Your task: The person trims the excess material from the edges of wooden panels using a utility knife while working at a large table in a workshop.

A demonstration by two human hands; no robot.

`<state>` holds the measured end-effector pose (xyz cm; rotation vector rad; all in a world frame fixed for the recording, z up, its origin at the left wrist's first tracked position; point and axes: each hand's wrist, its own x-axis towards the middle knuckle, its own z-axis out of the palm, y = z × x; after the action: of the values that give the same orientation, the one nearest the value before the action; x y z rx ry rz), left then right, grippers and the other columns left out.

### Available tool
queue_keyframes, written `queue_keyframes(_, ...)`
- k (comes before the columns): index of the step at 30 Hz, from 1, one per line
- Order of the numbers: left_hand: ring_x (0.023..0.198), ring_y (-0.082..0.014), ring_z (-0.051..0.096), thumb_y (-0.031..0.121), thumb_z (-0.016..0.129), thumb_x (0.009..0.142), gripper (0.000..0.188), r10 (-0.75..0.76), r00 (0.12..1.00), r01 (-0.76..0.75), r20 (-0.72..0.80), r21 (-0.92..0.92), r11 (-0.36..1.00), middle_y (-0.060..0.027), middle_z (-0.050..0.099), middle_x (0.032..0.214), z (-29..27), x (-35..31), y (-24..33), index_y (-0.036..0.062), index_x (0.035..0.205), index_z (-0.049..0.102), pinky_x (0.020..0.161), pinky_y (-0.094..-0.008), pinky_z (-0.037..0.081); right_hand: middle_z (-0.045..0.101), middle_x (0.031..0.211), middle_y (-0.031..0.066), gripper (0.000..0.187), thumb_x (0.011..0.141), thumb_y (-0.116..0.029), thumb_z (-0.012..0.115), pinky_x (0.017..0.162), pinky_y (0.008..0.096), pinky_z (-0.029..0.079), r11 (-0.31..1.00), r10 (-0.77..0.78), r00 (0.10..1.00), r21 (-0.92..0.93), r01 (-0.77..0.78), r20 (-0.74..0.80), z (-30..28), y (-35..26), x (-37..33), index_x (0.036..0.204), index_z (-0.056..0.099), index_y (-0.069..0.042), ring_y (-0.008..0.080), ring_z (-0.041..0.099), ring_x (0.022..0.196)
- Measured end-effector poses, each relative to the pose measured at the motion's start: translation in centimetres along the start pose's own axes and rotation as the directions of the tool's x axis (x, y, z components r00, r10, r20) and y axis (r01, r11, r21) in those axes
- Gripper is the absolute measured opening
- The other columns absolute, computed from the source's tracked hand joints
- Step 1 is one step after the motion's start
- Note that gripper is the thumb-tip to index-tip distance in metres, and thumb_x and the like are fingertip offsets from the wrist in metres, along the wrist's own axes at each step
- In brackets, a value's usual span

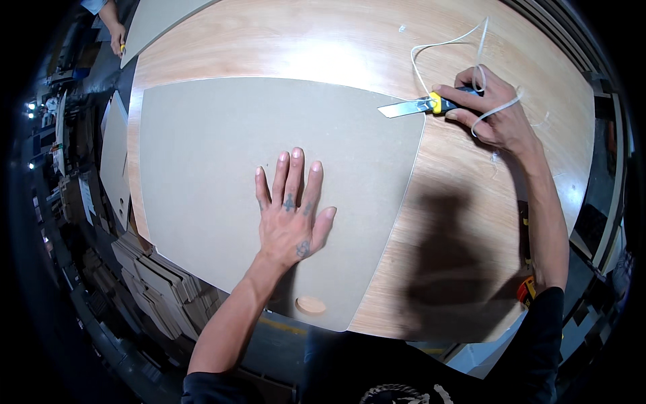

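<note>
A flat grey panel (202,148) lies on the light wood-grain table (309,47), with an oval hole (311,306) near its front edge. My left hand (289,215) rests flat on the panel's middle, fingers spread. At the panel's far right corner, my right hand (494,111) grips a utility knife (437,104) with a yellow collar and a dark handle. Its broad blade is out, pointing left over the corner; whether it touches the panel I cannot tell. A thin white strip (447,43) loops from around the knife and past my right fingers.
At the far left another person's hand (117,39) holds something yellow beside a second grey panel (158,23). Stacked boards (158,283) stand below the table's left side. An orange-and-black tool (526,291) sits at the right edge near my forearm. Small scraps dot the table.
</note>
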<state>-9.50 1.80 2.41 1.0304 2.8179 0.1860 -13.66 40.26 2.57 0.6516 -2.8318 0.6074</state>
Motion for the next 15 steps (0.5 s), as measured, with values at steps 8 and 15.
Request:
queue_keyframes(8, 0.142, -0.0359, 0.025, 0.026, 0.052, 0.093, 0.057, -0.182, 0.977, 0.168, -0.113, -0.119, 0.979, -0.0201, 0.030, 0.152, -0.4, -1.2, 0.3, 0.0052, 0.144, 0.039, 0.114, -0.0553, 0.010, 0.061, 0.093, 0.0124, 0.068, 0.072, -0.053, 0.074, 0.078, 0.0392, 0.050, 0.863, 0.408, 0.860, 0.177, -0.473, 0.306, -0.4, -6.5, -0.1, 0.128, 0.061, -0.015, 0.0271, 0.062, 0.090)
queue_keyframes(15, 0.144, -0.0477, 0.001, 0.039, 0.041, 0.099, 0.076, -0.823, 0.568, 0.802, -0.020, -0.210, 0.559, -0.0381, 0.009, 0.151, 1.3, -19.6, -4.7, -0.0139, 0.146, 0.012, 0.115, -0.0560, 0.000, 0.058, 0.105, 0.0149, 0.052, 0.079, -0.041, 0.072, 0.083, 0.0428, 0.049, 0.717, 0.689, 0.725, 0.140, -0.683, 0.008, 2.9, -11.5, 2.4, 0.118, 0.065, -0.008, 0.0321, 0.061, 0.097)
